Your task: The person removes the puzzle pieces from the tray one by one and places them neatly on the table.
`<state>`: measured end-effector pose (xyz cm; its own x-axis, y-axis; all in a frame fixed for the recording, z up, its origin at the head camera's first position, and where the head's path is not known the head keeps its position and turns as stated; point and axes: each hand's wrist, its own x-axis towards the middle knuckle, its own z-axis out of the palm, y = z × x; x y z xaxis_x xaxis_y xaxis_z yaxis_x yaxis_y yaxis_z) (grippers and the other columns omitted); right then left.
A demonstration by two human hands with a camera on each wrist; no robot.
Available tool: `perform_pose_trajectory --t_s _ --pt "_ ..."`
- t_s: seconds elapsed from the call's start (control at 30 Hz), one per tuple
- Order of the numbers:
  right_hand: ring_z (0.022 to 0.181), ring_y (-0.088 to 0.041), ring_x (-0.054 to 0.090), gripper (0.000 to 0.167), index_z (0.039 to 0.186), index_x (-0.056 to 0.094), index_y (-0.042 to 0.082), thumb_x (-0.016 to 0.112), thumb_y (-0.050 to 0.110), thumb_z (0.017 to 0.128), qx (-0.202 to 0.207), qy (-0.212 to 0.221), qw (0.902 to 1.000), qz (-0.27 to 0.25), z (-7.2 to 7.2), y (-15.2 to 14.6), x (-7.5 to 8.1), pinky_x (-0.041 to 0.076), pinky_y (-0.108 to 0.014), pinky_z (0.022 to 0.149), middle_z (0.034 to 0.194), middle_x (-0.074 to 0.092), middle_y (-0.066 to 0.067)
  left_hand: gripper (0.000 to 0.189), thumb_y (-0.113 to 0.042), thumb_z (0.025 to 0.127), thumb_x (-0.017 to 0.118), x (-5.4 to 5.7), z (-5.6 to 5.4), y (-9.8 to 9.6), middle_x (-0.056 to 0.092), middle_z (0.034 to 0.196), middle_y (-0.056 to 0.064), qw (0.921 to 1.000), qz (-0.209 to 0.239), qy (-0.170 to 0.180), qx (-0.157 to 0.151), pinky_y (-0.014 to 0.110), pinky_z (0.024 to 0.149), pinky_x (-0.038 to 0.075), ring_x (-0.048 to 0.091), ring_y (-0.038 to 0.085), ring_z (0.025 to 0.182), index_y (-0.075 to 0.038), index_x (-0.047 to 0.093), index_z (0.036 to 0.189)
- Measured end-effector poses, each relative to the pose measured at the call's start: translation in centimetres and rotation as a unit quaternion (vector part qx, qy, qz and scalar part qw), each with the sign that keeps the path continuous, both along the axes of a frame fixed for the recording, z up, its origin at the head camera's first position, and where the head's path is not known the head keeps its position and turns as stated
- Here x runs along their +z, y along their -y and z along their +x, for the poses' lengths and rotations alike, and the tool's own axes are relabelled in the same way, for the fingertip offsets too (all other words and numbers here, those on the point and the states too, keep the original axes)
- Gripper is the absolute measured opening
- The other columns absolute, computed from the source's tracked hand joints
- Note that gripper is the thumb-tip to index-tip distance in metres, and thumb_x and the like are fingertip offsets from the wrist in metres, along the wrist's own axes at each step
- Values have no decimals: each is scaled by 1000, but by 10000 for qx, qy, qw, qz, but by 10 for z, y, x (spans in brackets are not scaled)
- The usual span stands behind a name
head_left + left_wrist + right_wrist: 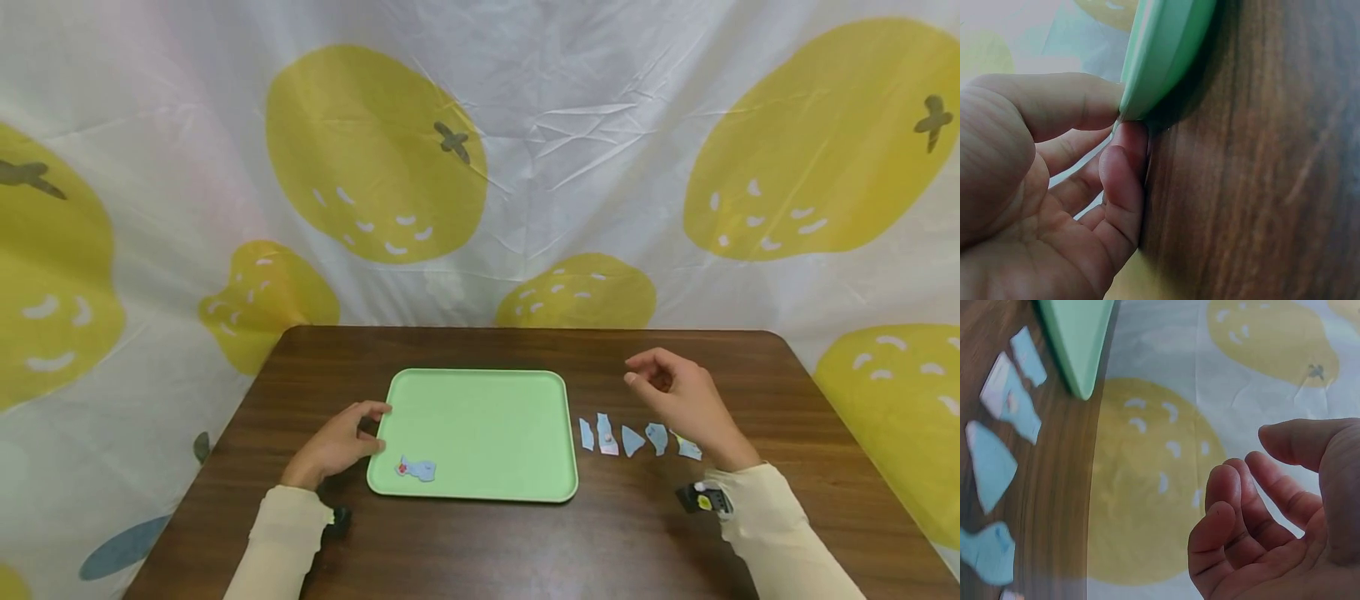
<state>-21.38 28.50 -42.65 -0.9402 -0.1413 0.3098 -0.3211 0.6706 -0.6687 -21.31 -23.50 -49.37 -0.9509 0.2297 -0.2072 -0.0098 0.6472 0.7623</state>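
A light green tray [480,433] lies on the table, with one torn blue paper piece [416,468] bearing a small red patch near its front left corner. My left hand [341,442] pinches the tray's left rim; in the left wrist view the thumb [1079,103] is on the rim and the fingers are under it. Several torn pale blue paper pieces [633,440] lie in a row to the right of the tray. Above and behind that row hovers my right hand [686,400], fingers loosely curled and nothing between them. The rightmost piece [688,448] is partly covered by this hand.
The dark brown wooden table [495,550] has rounded back corners. A white cloth [585,167] printed with yellow fruit hangs close behind it and along its sides. A small dark camera [705,500] is strapped at the right wrist.
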Motion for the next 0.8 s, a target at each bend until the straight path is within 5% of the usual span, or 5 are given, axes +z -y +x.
perform_pose_trajectory --t_s 0.8 --pt "79 -15 64 20 121 72 19 73 23 101 1417 222 9858 -868 -14 100 -3 52 -28 69 95 71 0 55 -14 100 73 -2 -1 0 55 145 14 10000 -13 -12 -30 40 87 53 61 26 111 -16 55 152"
